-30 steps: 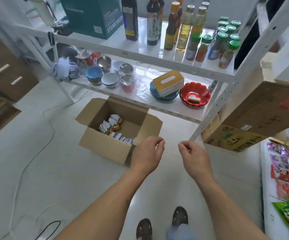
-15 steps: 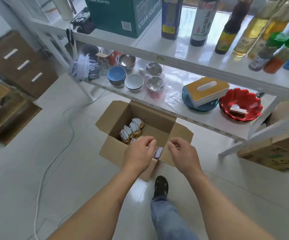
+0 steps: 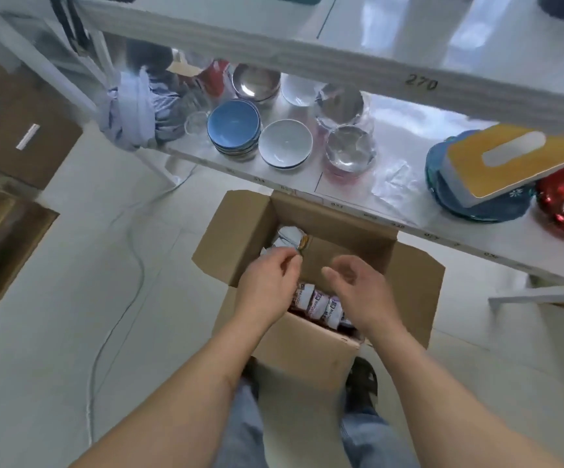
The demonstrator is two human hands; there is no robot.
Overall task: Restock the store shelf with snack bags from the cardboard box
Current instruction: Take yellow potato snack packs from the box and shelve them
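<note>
Cardboard box [image 3: 307, 346] of snack bags [image 3: 317, 304], left hand [image 3: 267, 285] and right hand [image 3: 358, 292] loosely curled above, holding nothing

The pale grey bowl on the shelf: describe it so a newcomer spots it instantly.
Start at the open cardboard box on the floor and look up to the white shelf just behind it. The pale grey bowl sits near the front edge, between a stack of blue bowls and foil-wrapped bowls; it alone is plain, pale and unwrapped.

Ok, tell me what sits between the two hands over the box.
Head view: between the left hand and right hand show snack bags in the cardboard box.
</note>
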